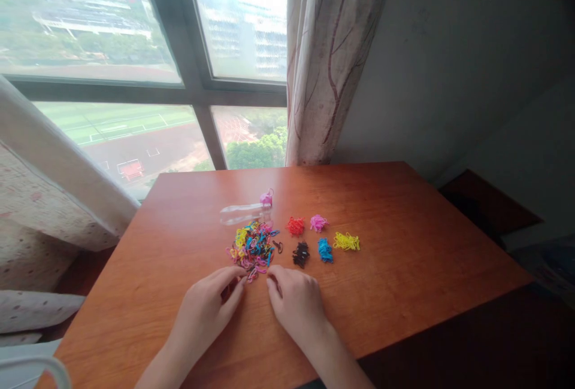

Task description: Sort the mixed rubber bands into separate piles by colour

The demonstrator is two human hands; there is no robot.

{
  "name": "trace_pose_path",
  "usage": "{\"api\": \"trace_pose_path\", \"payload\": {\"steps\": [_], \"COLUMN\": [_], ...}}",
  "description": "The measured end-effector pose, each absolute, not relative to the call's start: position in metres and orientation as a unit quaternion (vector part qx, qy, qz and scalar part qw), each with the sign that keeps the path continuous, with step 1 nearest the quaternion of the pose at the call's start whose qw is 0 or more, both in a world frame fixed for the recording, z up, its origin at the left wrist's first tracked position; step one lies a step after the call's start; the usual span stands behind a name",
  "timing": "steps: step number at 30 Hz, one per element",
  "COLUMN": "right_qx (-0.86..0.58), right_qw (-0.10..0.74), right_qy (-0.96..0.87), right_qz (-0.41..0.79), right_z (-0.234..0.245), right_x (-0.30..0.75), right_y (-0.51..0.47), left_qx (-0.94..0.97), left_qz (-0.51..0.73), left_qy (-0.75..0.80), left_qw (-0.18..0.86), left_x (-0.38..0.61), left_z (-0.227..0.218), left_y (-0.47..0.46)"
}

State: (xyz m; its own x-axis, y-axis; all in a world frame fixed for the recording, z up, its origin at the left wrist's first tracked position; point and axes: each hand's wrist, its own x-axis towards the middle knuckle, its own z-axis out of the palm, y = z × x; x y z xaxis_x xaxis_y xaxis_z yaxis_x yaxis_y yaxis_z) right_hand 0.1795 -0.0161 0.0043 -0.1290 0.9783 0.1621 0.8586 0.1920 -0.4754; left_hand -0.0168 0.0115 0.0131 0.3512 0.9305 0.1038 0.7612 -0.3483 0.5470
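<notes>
A mixed pile of small coloured loops (254,244), maybe rubber bands, lies on the wooden table in pink, yellow, blue and black. At the pile's near left edge is my left hand (211,296), fingers curled, thumb and index tips close together. Some red loops (230,288) show in the gap between its thumb and fingers. Opposite it, my right hand (294,296) has curled fingers at the pile's near right side; whatever its fingertips hold is hidden. A single dark loop (278,247) lies just right of the pile.
Right of the pile are single-colour heaps: red (295,226), pink (318,223), black (300,254), blue (324,250) and yellow (347,242). Behind the pile lies a clear container (241,214) with a pink top (266,197). The table (404,245) meets a window and curtain.
</notes>
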Motion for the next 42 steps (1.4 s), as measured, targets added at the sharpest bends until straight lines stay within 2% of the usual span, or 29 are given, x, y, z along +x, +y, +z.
{"api": "trace_pose_path", "payload": {"steps": [17, 23, 28, 32, 37, 42], "right_qx": [-0.635, -0.62, -0.657, -0.722, -0.759, -0.763], "right_qw": [0.206, 0.273, 0.319, 0.279, 0.202, 0.182], "right_qy": [-0.737, -0.726, -0.678, -0.632, -0.619, -0.62], "right_qz": [0.107, 0.115, 0.078, 0.027, 0.022, 0.018], "right_z": [-0.002, 0.002, 0.017, 0.025, 0.027, 0.026], "right_x": [0.168, 0.176, 0.223, 0.27, 0.292, 0.292], "right_y": [-0.002, -0.007, 0.009, 0.035, 0.059, 0.066], "left_qx": [0.805, 0.806, 0.805, 0.803, 0.803, 0.805], "left_qz": [0.206, 0.214, 0.21, 0.205, 0.203, 0.195], "left_qy": [0.521, 0.517, 0.522, 0.525, 0.524, 0.526], "left_qw": [0.196, 0.192, 0.189, 0.194, 0.199, 0.195], "left_x": [-0.015, -0.014, -0.012, -0.011, -0.012, -0.013], "left_z": [0.008, 0.008, 0.011, 0.011, 0.01, 0.008], "left_y": [0.007, 0.007, 0.007, 0.007, 0.006, 0.004]}}
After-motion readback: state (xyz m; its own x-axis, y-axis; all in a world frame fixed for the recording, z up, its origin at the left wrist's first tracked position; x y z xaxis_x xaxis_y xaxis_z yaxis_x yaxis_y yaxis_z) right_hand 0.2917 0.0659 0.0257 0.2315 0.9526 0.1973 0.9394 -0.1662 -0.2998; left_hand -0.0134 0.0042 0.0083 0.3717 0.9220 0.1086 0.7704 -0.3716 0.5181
